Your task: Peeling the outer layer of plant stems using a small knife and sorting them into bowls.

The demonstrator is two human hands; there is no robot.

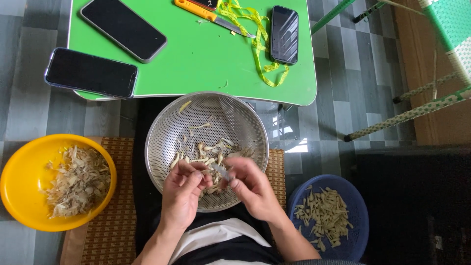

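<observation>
My left hand (pixel 184 192) and my right hand (pixel 250 186) meet over the near rim of a perforated metal colander (pixel 230 118) on my lap. Together they pinch one small pale piece (pixel 222 171) between their fingertips. Several pale yellowish pieces (pixel 203 152) lie in the bottom of the colander, just beyond my fingers.
A yellow bowl (pixel 14 184) of dry husk scraps sits at my left, a blue bowl (pixel 355 198) of pale pieces at my right. Ahead stands a green table (pixel 206 54) with three dark phones, an orange-handled knife (pixel 213 15) and a yellow tape measure (pixel 260 44). A woven chair (pixel 441 29) stands at the upper right.
</observation>
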